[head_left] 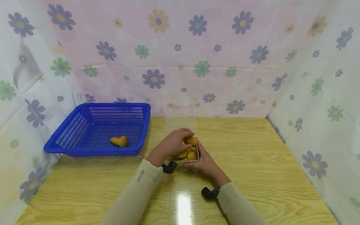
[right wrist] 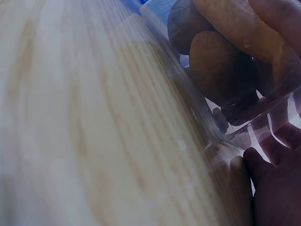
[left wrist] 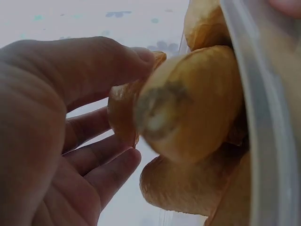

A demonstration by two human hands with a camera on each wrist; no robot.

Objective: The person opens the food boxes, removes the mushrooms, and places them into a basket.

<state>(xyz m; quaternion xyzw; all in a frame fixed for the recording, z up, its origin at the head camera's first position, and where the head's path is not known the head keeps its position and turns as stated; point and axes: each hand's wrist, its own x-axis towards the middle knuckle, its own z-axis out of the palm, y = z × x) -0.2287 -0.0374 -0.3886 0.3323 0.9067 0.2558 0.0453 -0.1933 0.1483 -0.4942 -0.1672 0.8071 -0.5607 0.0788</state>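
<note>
A clear plastic box (head_left: pixel 198 155) stands on the table with several yellow-brown, rounded, tuber-like pieces (head_left: pixel 184 154) inside. My left hand (head_left: pixel 173 143) reaches over it from the left. Between its thumb and fingers it pinches one brownish piece (left wrist: pixel 123 110) at the box's opening; other pieces (left wrist: pixel 197 103) partly cover this one in the left wrist view. On the right side my right hand (head_left: pixel 207 163) grips the box, with its thumb along the near side. Through the clear wall, several pieces (right wrist: pixel 221 68) show in the right wrist view.
A blue plastic basket (head_left: pixel 104 153) stands at the left, holding a yellow-brown piece with a bulbous end (head_left: pixel 123 141). Behind the box a clear flat lid (head_left: pixel 181 123) stands raised. Flowered cloth (head_left: pixel 174 59) borders the wooden table (head_left: pixel 253 162) at the back and sides.
</note>
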